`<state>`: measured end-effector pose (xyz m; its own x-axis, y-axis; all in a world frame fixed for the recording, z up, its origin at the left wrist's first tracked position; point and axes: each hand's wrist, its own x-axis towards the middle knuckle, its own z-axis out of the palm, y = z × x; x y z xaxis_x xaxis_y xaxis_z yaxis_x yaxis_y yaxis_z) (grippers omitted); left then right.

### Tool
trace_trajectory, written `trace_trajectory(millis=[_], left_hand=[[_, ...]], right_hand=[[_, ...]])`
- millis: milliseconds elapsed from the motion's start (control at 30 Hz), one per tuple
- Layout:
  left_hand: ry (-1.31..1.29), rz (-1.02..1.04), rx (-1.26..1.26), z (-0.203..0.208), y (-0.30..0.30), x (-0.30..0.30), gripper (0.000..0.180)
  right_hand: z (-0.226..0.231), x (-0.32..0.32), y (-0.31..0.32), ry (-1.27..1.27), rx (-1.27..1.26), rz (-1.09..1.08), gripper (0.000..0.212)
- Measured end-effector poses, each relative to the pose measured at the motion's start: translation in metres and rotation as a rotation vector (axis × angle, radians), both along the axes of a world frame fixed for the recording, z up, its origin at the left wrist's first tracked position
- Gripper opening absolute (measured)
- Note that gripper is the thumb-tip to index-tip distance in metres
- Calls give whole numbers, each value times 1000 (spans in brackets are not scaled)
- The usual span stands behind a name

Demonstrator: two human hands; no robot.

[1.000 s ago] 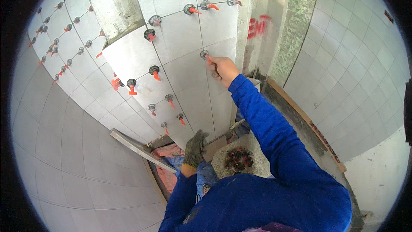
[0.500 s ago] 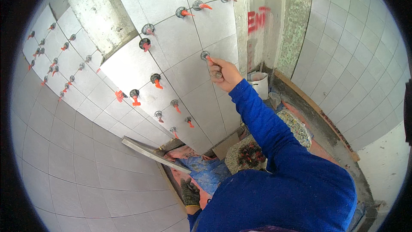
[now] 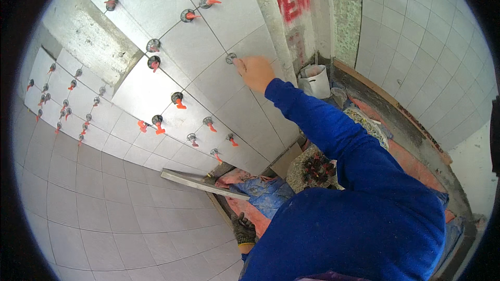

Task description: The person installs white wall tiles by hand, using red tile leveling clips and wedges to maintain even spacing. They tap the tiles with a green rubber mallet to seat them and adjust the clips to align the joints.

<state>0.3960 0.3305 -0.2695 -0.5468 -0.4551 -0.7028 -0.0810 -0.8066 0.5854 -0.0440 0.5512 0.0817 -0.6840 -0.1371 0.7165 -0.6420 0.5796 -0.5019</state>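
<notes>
Large pale grey tiles cover the wall ahead. Along their joints sit several tile levelers, each a dark round base with a red T-shaped handle, such as this tile leveler. My bare right hand is closed at the tile leveler right of the middle, its fingertips pinching the handle. The fingers hide most of that handle and are slightly blurred. Low down by my body, my left hand wears a dark knit glove. Its fingers are loosely apart, with nothing seen in them.
A metal straightedge leans low by the tiled wall at left. Below the wall lie a blue sheet and a speckled tub of red and black pieces. A white bucket stands in the corner, beside a wooden strip.
The view has shifted, so the wall levelers sit farther left. My right hand stays at the same tile leveler, turned so its back shows more. My left hand remains low by my body.
</notes>
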Motion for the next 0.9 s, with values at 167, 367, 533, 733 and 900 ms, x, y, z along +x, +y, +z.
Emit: trace_trajectory(millis=[167,367,533,733,900], left_hand=[[29,-12,-68,11,9,-8,45],[350,-221,82,92,50,-65,46],[474,-427,308,151,120,-176,37],[481,-1010,-510,131,198,-222,34],[161,-910,108,107,309,-233,39]], right_hand=[[-8,17,5,205,273,53,43],[-42,57,64,-190,72,289,35],[-153,156,81,-844,16,532,34],[-210,206,151,-1106,-514,348,63],[-239,227,199,-1289,-1191,-84,77]])
